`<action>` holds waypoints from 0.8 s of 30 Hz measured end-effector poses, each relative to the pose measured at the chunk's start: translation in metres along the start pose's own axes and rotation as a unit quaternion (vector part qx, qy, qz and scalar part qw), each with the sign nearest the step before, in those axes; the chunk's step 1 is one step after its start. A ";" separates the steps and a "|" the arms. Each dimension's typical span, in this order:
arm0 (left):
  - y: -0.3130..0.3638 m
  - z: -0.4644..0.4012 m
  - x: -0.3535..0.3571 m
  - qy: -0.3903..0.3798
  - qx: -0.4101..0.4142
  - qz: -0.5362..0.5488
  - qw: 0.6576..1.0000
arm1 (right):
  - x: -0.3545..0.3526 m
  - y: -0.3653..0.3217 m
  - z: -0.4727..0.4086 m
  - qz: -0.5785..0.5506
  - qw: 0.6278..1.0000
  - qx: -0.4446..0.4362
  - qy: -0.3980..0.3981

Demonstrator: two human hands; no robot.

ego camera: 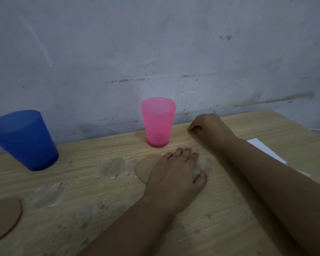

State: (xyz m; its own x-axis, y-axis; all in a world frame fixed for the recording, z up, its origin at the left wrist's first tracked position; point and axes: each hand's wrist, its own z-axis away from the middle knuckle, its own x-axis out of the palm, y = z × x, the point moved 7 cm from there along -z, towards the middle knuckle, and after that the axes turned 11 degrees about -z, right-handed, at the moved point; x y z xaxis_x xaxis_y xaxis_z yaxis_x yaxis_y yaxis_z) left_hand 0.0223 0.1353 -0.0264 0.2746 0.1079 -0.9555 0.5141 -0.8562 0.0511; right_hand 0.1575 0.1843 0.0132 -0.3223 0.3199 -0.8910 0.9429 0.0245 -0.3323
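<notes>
My left hand (174, 172) lies flat, fingers straight, on a round brown cardboard disc (146, 167) in the middle of the wooden table; the hand covers the disc's right part. My right hand (207, 130) rests on the table further back, just right of the pink plastic cup (158, 122). Its fingers are curled under, and nothing shows in them. The pink cup stands upright and looks empty. A blue plastic cup (24, 139) stands upright at the far left.
A second brown cardboard disc (2, 218) lies at the left front edge of view. White paper (264, 148) sits at the table's right edge. The table top (109, 191) has scuffed, pale patches. A grey wall stands right behind the table.
</notes>
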 end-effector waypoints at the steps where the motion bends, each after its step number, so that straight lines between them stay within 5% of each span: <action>1: 0.000 0.000 0.000 0.001 0.000 0.001 1.000 | -0.004 0.009 0.002 0.004 1.000 0.018 0.009; 16: -0.006 0.003 -0.008 0.037 -0.078 0.088 0.992 | 0.005 -0.031 0.056 0.019 0.997 0.069 0.026; 21: -0.008 0.005 -0.016 0.083 -0.084 0.123 0.985 | -0.011 -0.032 0.066 -0.166 0.974 0.139 0.063; 24: -0.010 0.013 -0.027 0.119 -0.088 0.186 0.971 | -0.020 -0.027 0.090 -0.337 0.908 0.221 0.116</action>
State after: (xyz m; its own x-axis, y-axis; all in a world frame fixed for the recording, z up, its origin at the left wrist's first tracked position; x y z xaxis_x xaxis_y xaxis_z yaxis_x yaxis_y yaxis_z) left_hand -0.0005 0.1345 -0.0049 0.6374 -0.0599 -0.7682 0.4682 -0.7617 0.4478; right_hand 0.1310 0.0915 0.0124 -0.7382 0.5657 -0.3675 0.3958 -0.0780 -0.9150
